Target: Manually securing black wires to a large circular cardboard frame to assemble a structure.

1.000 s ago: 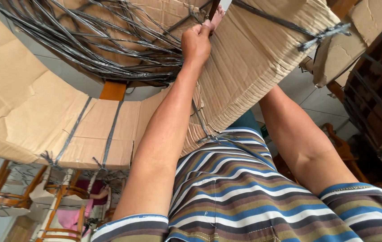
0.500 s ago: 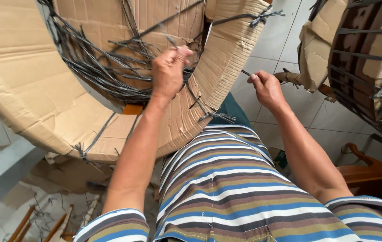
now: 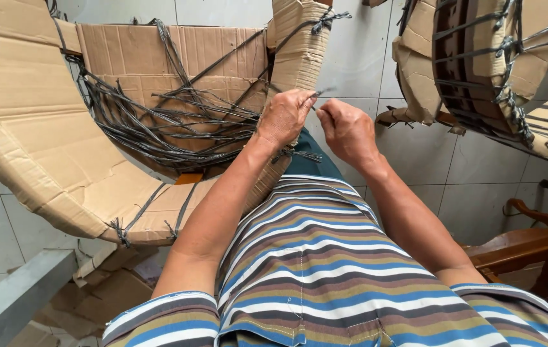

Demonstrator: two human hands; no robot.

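A curved piece wrapped in brown cardboard [image 3: 36, 160] fills the left of the head view, with a tangle of dark plastic straps [image 3: 158, 125] in its hollow. My left hand [image 3: 285, 117] and my right hand [image 3: 348, 130] meet in front of the cardboard's right-hand end [image 3: 299, 45]. Both pinch a thin dark strap [image 3: 320, 95] that runs between their fingertips. More strap ends hang loose below my left wrist. My arms and striped shirt fill the lower middle.
A second cardboard-wrapped, strapped piece [image 3: 479, 64] hangs at the upper right. A brown wooden furniture part [image 3: 531, 244] lies at the lower right on the pale tiled floor [image 3: 415, 180]. A grey beam [image 3: 10, 302] and cardboard scraps [image 3: 113, 276] lie at the lower left.
The view has tipped downward and the cardboard piece appears lower. My left hand came down off the strap tangle, my right hand moved in from the right, and both now meet on one strap.
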